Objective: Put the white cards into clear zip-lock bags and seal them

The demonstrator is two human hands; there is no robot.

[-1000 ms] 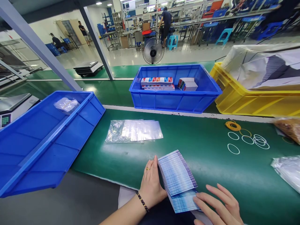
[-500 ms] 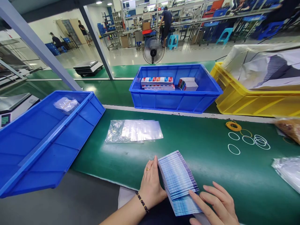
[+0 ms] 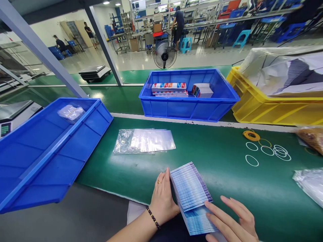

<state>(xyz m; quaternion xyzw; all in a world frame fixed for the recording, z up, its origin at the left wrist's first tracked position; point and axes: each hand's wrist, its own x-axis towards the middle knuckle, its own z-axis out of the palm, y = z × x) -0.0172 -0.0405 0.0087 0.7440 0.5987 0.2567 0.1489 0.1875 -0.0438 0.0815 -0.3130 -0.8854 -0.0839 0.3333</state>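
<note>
A stack of blue-and-white printed leaflets [image 3: 190, 186], fanned so that their edges show as stripes, stands tilted at the table's near edge. My left hand [image 3: 164, 196], with a ring and a beaded bracelet, holds the stack along its left side; its thumb is partly hidden. My right hand [image 3: 233, 218] has its fingers stretched out and apart, with fingertips touching the stack's right edge. A lower, bluer part of the leaflets sits nearest me, stepped off from the striped upper part. Beyond the stack lie clear plastic bags [image 3: 151, 140] on the green table.
A blue bin [image 3: 181, 109] with printed stacks stands at the back, beside a yellow bin [image 3: 277, 111]. Another blue bin [image 3: 68, 148] slants at the left. White rings [image 3: 252, 160] and yellow rubber bands [image 3: 251, 135] lie at the right, near a plastic bag bundle [image 3: 309, 185].
My right fingers have shifted slightly along the stack's right edge and spread a little. More of the lower blue part of the leaflets shows. My left hand has stayed in place.
</note>
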